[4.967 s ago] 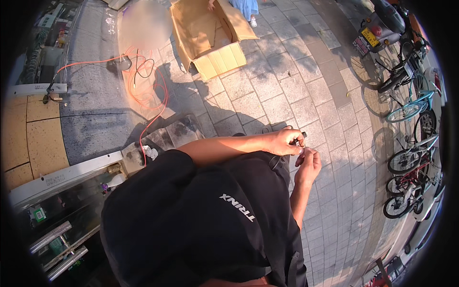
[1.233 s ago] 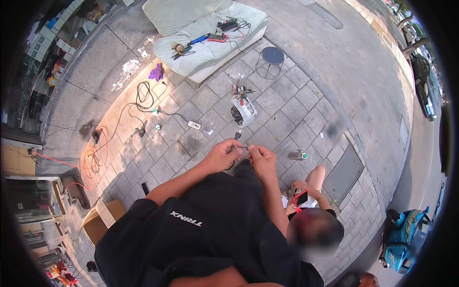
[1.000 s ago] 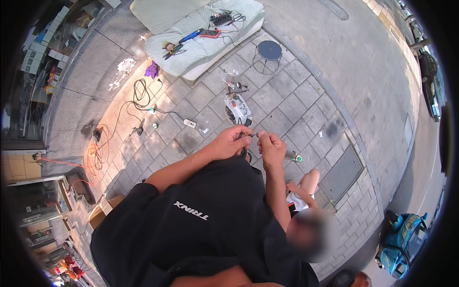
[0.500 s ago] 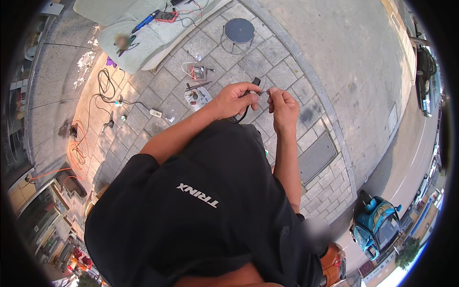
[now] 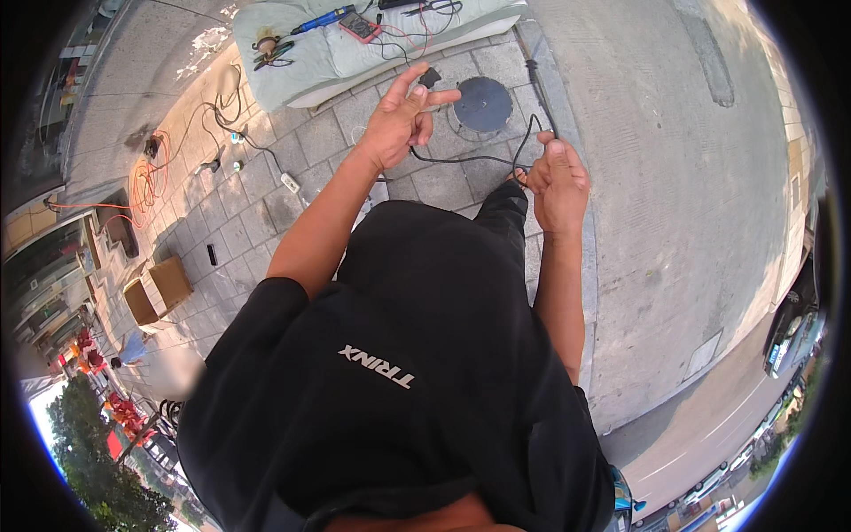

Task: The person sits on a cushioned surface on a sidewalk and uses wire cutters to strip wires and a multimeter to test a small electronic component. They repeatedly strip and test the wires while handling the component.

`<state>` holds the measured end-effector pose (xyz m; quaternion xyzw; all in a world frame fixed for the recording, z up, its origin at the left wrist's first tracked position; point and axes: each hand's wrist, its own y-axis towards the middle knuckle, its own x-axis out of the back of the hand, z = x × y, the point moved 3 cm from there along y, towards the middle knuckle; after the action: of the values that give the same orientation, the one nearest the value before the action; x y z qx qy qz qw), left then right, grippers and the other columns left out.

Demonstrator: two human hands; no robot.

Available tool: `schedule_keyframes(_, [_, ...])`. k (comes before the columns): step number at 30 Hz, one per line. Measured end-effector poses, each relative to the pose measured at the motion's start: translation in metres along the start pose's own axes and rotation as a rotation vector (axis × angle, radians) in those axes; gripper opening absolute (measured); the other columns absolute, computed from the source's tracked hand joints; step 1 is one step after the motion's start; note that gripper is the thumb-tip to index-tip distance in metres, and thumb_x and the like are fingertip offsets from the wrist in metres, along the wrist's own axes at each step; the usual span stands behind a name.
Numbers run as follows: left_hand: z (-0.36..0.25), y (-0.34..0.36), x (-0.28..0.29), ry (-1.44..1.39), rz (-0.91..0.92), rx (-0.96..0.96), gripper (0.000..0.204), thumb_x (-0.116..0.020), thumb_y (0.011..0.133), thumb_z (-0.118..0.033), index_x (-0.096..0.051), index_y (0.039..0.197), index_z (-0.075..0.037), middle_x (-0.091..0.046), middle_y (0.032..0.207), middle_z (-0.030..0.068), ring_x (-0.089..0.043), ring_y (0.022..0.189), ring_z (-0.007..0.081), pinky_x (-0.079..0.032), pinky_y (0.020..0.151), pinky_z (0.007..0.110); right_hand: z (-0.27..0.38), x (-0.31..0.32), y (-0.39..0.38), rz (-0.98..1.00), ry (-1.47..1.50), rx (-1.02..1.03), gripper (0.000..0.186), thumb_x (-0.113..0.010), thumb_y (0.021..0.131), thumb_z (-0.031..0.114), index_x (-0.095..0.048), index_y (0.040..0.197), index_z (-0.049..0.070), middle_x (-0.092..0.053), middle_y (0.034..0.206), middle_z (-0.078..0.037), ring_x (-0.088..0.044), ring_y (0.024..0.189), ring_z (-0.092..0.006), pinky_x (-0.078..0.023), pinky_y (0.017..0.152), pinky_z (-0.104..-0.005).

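A black cable runs between my two hands, bending into a loop beside the right one. My left hand has it against the palm, with some fingers stretched out. A small black block, seemingly a connector, shows between those fingers; whether it joins the cable is hidden. My right hand pinches the cable between thumb and fingers. From this grip a straight length rises to a thicker dark end.
Beyond my hands stands a round dark stool. A pale padded seat carries a red multimeter, a blue tool and pliers. Cords and a white power strip lie left; an open cardboard box stands nearer.
My hands have moved apart, the left farther out and leftward, the right rightward. The cable is now stretched between them. My view has turned, and the stool appears farther right.
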<state>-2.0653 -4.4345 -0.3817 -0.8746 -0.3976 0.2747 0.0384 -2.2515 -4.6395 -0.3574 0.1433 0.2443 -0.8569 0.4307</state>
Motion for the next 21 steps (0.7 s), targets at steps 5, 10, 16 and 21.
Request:
schedule_keyframes(5, [0.008,0.0,0.08,0.079,-0.473,0.014,0.051,-0.052,0.112,-0.036,-0.046,0.149,-0.002,-0.072,0.127,0.0174,-0.062,0.067,0.0126,-0.041,0.058,0.025,0.119,0.142,0.101,-0.24,0.089,0.152,0.031,-0.053,0.111,0.023,-0.058,0.127,-0.002,-0.029,0.066,0.006,-0.025,0.054,-0.007,-0.024,0.049,-0.0265])
schedule_keyframes(10, [0.014,-0.07,0.151,-0.017,-1.07,-0.171,0.024,-0.05,0.113,-0.027,-0.061,0.126,-0.009,-0.061,0.089,0.0009,-0.042,0.055,0.0088,-0.036,0.052,0.027,0.2,0.256,0.201,-0.59,-0.21,0.096,0.031,-0.05,0.11,0.02,-0.057,0.13,-0.002,-0.025,0.064,0.006,-0.021,0.052,-0.0078,-0.022,0.046,-0.028])
schedule_keyframes(16, [0.045,-0.089,0.148,-0.21,-1.314,-0.327,0.026,-0.047,0.113,-0.028,-0.059,0.122,-0.006,-0.06,0.083,0.0018,-0.046,0.056,0.0109,-0.039,0.052,0.028,0.195,0.29,0.314,-0.669,-0.385,-0.005,0.024,-0.057,0.105,0.022,-0.061,0.117,0.002,-0.033,0.063,0.003,-0.031,0.051,-0.0095,-0.028,0.043,-0.0295])
schedule_keyframes(21, [0.122,-0.025,0.133,-0.176,-1.204,0.114,0.034,-0.05,0.111,-0.037,-0.06,0.115,-0.005,-0.066,0.084,0.0055,-0.064,0.068,0.0192,-0.053,0.065,0.036,0.104,0.219,0.354,-0.169,-0.8,-0.483,0.017,-0.061,0.105,0.019,-0.065,0.11,0.004,-0.048,0.066,0.001,-0.046,0.053,-0.0138,-0.042,0.048,-0.0309])
